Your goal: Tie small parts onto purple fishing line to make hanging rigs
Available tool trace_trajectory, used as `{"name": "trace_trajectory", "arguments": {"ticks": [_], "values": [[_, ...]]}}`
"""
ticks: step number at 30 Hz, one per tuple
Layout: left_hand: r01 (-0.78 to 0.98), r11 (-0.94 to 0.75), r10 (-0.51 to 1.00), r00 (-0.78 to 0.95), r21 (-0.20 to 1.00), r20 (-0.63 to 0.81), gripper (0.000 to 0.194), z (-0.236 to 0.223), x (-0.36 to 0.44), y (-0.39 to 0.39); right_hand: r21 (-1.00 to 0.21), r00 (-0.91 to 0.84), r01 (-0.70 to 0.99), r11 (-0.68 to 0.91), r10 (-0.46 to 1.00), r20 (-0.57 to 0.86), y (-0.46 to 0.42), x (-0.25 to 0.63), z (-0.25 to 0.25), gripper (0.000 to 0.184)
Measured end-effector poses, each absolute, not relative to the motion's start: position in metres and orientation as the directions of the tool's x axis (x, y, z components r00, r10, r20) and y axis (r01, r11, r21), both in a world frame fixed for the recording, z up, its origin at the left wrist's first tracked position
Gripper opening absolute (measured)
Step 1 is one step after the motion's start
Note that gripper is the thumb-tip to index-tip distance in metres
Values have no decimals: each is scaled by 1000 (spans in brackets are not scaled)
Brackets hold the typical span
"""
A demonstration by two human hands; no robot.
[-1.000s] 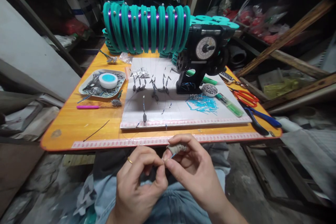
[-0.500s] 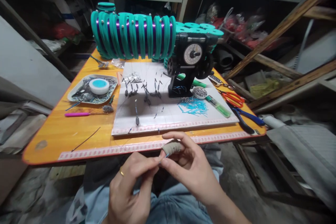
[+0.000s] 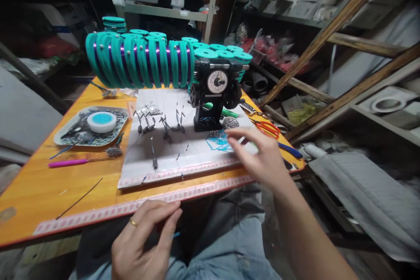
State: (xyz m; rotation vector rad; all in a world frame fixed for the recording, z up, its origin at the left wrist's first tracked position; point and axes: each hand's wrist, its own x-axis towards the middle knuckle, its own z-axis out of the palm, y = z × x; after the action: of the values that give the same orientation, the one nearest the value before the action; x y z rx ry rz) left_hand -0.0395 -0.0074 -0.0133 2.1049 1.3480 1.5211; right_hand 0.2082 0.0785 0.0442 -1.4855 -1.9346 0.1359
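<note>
My left hand (image 3: 147,236) is low in front of the table's front edge, thumb and index finger pinched together. What they pinch is too fine to make out; a small blue bit shows just below the fingertips. My right hand (image 3: 259,153) reaches over the right part of the white board (image 3: 138,140), its thumb and index finger apart. Near those fingertips lies a pile of short blue tubes (image 3: 218,143). Just behind is a small round dish of metal beads (image 3: 230,123). Several dark sinkers on thin line (image 3: 155,162) rest on the board.
A black stand with a dial (image 3: 216,82) carries a row of teal line spools (image 3: 141,63) over the board. At left are a white tray (image 3: 59,140) and a pink-handled tool (image 3: 68,163). Orange-handled scissors (image 3: 269,129) and blue-handled pliers (image 3: 290,150) lie at right.
My hands were together at the table's front edge. The right has left the other and moved forward and right over the blue tubes; the left stays pinched. The view has turned rightward.
</note>
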Motion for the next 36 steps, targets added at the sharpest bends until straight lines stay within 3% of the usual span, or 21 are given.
{"name": "trace_trajectory", "arguments": {"ticks": [3,8,14,23,26,28,30,33,36], "values": [[547,-505,804,16,668,594,15,-18,-39,-7,-260,-140,924,280,881,452,126,237,51,19],[515,-487,825,6,706,565,14,-14,-33,-3,-117,-258,943,310,909,329,169,250,50,13],[466,-408,879,-31,785,475,11,-8,-29,-5,-73,-341,921,384,880,331,178,253,44,11],[474,-348,903,-64,809,426,10,-5,-30,-4,-97,-171,958,268,813,556,151,250,43,7],[492,-347,908,-38,798,418,10,-4,-32,-5,-217,-127,922,320,780,613,103,225,49,7],[511,-354,907,-16,783,421,10,-4,-32,-6,-440,-208,759,481,818,535,66,202,52,3],[538,-355,907,-1,765,422,10,-5,-32,-6,-595,-398,524,609,793,460,33,177,50,5],[565,-369,906,40,738,422,13,-5,-31,-6,-768,-460,368,524,821,339,4,149,42,28],[543,-386,909,85,746,408,15,-4,-31,-6,-845,-455,260,467,831,319,-6,133,34,44]]}}
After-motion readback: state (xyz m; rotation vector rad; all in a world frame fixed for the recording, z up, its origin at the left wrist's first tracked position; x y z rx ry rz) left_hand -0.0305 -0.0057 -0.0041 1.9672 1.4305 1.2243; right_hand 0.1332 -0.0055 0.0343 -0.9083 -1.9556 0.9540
